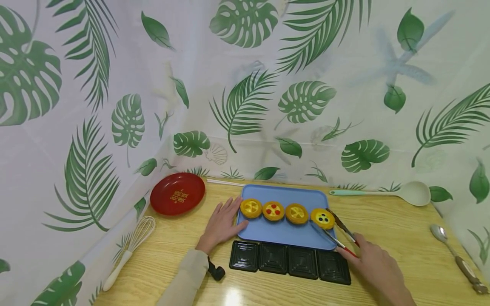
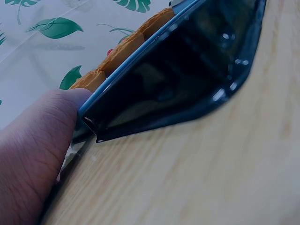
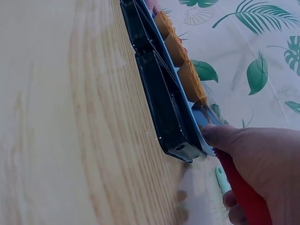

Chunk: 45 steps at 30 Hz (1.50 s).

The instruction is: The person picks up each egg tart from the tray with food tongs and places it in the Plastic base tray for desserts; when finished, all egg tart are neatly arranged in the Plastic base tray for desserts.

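My right hand grips a pair of tongs by the red handles. Their two arms reach around a tart with dark berries, at the right end of a row on a blue tray. To its left sit a yellow-topped tart, a tart with red pieces and another yellow-topped tart. My left hand rests at the tray's left edge, fingers extended along it, thumb at the rim. In the right wrist view, the tong tips are partly hidden behind the tray's edge.
Several black square molds line the tray's near side. A red plate and a whisk lie left, and chopsticks lie behind. A pale ladle and a metal spoon lie right. A leaf-patterned curtain borders the table.
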{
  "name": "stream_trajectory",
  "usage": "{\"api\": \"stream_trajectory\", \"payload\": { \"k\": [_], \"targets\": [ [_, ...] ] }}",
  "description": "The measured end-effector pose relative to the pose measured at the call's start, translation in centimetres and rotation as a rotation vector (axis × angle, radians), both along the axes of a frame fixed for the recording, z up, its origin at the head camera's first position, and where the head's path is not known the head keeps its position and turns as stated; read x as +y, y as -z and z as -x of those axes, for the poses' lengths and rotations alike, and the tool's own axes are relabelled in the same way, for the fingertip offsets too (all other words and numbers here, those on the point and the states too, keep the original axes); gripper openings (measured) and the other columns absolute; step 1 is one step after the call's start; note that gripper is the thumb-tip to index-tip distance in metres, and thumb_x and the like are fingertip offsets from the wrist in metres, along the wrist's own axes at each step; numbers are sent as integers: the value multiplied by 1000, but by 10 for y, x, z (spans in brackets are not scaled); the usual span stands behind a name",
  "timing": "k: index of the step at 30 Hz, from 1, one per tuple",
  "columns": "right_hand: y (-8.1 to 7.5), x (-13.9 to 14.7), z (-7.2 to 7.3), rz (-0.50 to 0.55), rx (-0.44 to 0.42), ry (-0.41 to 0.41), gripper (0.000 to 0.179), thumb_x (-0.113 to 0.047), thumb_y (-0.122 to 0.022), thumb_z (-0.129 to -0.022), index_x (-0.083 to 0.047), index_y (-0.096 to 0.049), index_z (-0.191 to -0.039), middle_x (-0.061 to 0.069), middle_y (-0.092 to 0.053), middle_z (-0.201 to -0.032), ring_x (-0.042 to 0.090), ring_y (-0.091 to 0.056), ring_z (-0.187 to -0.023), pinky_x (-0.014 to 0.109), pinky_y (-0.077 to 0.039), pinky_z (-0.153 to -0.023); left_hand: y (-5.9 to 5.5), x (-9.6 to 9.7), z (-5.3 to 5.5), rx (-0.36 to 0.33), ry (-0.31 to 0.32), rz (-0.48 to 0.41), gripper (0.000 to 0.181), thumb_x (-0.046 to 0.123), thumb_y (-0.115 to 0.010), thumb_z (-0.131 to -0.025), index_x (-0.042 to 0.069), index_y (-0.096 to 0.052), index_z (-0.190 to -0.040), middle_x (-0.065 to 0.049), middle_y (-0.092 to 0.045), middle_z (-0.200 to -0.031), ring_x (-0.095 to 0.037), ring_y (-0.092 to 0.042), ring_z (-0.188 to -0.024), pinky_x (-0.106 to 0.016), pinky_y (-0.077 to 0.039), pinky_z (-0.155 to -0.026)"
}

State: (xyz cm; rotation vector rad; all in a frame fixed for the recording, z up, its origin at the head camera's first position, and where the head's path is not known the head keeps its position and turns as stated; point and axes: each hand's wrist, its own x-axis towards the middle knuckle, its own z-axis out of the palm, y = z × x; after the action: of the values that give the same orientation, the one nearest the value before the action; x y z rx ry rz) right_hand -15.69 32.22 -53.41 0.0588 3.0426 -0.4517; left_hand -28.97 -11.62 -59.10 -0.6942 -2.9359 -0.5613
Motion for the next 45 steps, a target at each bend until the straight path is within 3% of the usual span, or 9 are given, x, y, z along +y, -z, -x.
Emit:
{"api": "stream_trajectory", "payload": {
  "k": [18,33,45],
  "targets": [
    [-6,-3,-3,-51,55,-10,79,-74,-55,-95,-3,-57,-131,4,-49,-69,23,-48,-59,36,-37,-49,0,-1,0,-2,3,-13,88,67,-47,-100,17,-24,-168,2,-25,-173,-26,-21,-160,-53,-14,-129],
    [-26,-6,-9,-46,211,-62,65,-62,-65,-96,-4,-61,-125,0,-41,-63,19,-43,-53,33,-31,-45,1,-1,1,-1,5,-23,88,67,-48,-100,17,-25,-168,1,-26,-172,-28,-22,-160,-53,-15,-129],
    [-39,-23,-15,-56,129,-59,82,-70,-65,-92,-5,-57,-142,2,-43,-65,20,-44,-56,34,-33,-46,0,0,-1,-1,5,-30,87,66,-48,-100,17,-25,-168,0,-27,-172,-28,-22,-160,-54,-14,-129]
  ]
}}
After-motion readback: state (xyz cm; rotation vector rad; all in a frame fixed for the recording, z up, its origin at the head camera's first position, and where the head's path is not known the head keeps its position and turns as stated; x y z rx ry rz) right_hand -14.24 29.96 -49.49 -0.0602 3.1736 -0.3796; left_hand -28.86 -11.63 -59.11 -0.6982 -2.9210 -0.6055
